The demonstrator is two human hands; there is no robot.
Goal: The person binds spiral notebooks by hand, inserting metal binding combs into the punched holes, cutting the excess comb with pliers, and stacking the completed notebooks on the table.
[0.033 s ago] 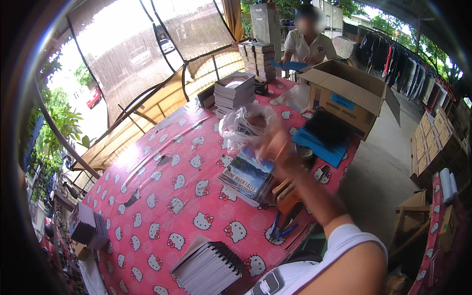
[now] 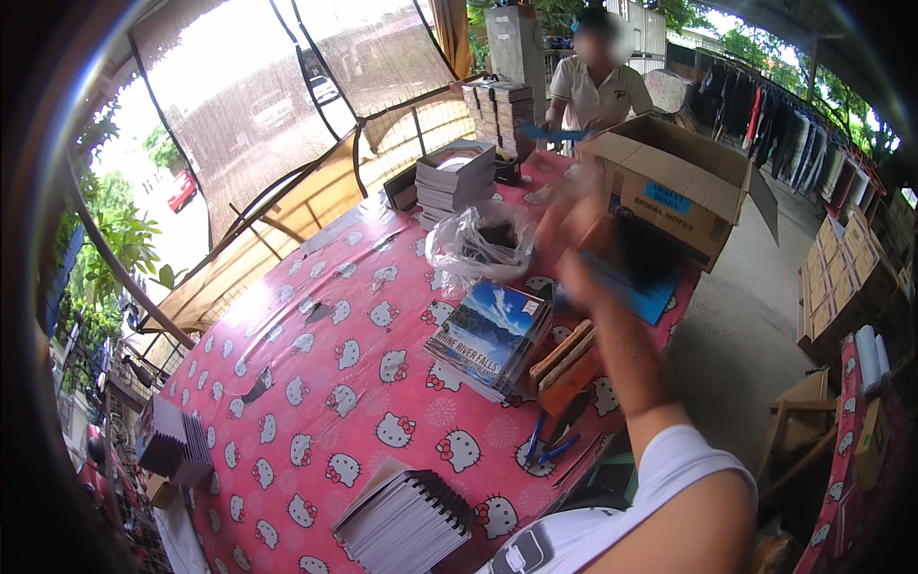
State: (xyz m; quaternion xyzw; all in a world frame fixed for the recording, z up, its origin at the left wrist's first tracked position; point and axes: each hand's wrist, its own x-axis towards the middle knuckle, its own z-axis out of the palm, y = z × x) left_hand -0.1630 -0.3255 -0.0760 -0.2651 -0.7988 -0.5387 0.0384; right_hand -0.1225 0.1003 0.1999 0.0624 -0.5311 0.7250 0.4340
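My right hand (image 2: 579, 230) reaches forward over the far right of the table, smeared by motion, so its fingers cannot be read. It is nearest to a clear plastic bag (image 2: 449, 251) with something dark inside, and to a dark bundle (image 2: 647, 251) lying on blue sheets (image 2: 658, 304). Whether it holds anything cannot be made out. Below it lies a stack of booklets (image 2: 492, 330) with a landscape cover. Beside the stack sit an orange-brown item (image 2: 566, 378) and blue pens (image 2: 555, 452). My left hand is out of view.
Spiral-bound notebooks (image 2: 406, 521) lie at the near edge, with more (image 2: 177, 445) at the far left. Book stacks (image 2: 457, 182) stand at the back. Another person (image 2: 598, 91) handles a blue sheet behind an open cardboard box (image 2: 669, 187). A pink patterned cloth (image 2: 316, 411) covers the table.
My right hand has moved away from over the booklets and plastic bag, farther forward and to the right. The booklet cover now shows fully. The other person's blue sheet has shifted slightly.
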